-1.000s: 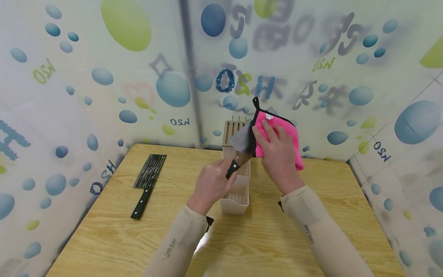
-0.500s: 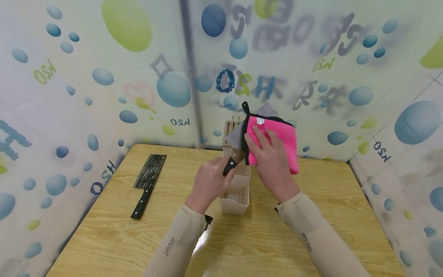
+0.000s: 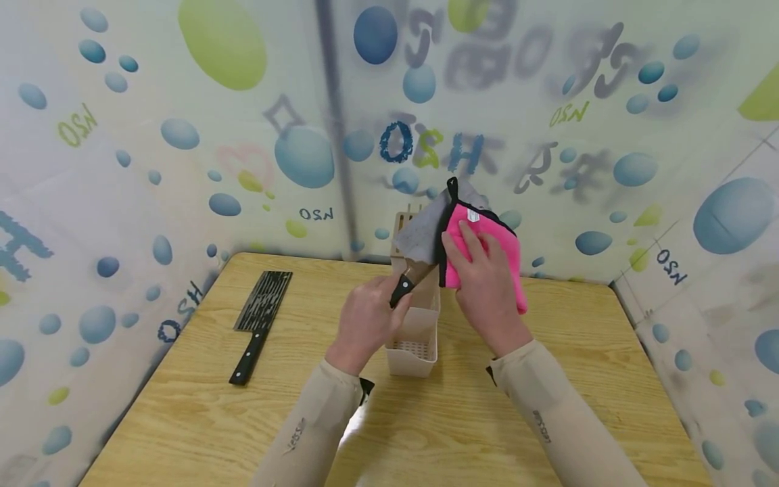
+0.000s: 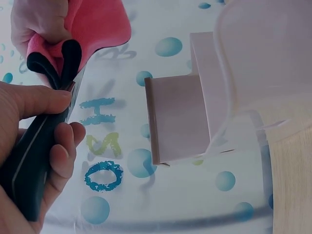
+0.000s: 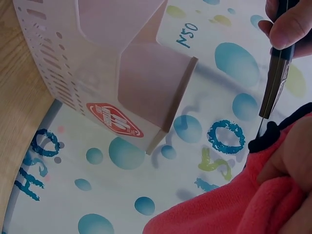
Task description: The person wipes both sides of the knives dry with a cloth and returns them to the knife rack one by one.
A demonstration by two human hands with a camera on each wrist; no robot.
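Observation:
My left hand (image 3: 368,325) grips the black riveted handle (image 3: 402,291) of a kitchen knife, raised above the table. A short stretch of its blade (image 3: 420,272) shows; the rest is hidden behind a pink cloth (image 3: 487,233) with black edging. Grey fabric (image 3: 420,233) shows beside the pink side. My right hand (image 3: 487,291) holds the cloth around the blade, fingers spread over the pink face. In the left wrist view, my thumb lies along the knife handle (image 4: 34,161). The right wrist view shows the cloth (image 5: 234,204) bunched in my right fingers, its black trim against the blade (image 5: 262,126).
Behind and below my hands stands a pale plastic knife holder (image 3: 412,362) with a slotted top and perforated base. A cleaver (image 3: 262,325) with a black handle and patterned blade lies at the table's left. Patterned sheeting (image 3: 304,155) encloses the wooden table (image 3: 517,406).
My right hand moved the cloth left along the blade, then slightly back right, and more grey fabric now shows. The left hand shifted slightly left with the knife. The cleaver stayed put.

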